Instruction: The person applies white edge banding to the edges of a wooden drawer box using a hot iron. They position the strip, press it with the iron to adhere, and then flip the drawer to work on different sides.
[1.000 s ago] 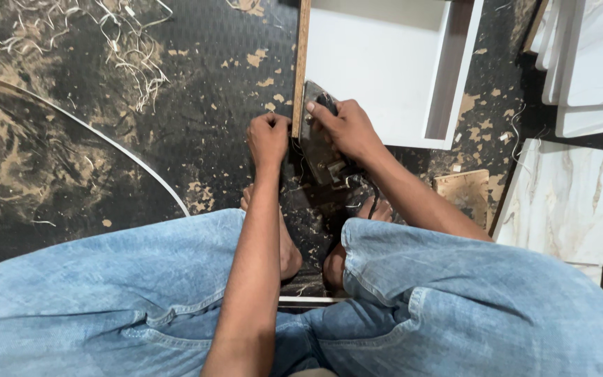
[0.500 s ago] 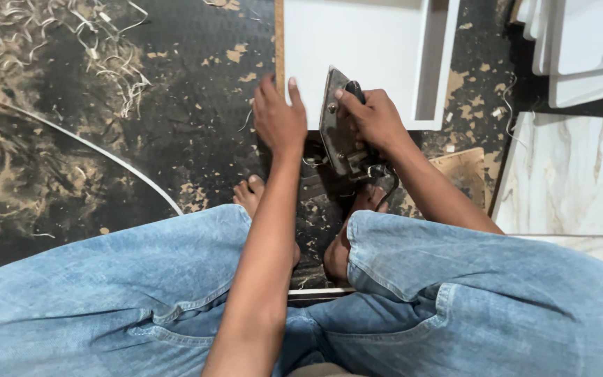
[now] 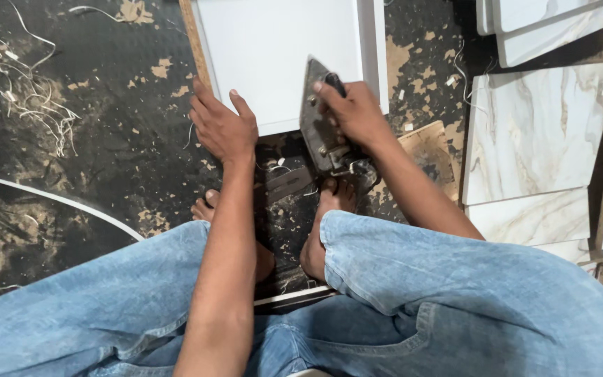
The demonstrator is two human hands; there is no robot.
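Holding: my right hand [image 3: 357, 115] grips the old iron [image 3: 322, 122], lifted and tipped now.
Left hand [image 3: 223, 126]: moved up, fingers spread flat on the white board [image 3: 280, 56].
Board: just beyond my feet.

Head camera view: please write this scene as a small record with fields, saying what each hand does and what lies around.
left hand: the left hand rests flat on the near left corner of the white panel
right hand: the right hand grips the handle of a dark metal iron, tilted up on its edge at the panel's near edge
posture: seated on the floor, blue jeans, bare feet
floor: dark, with pale shavings
right side: marble-patterned boards
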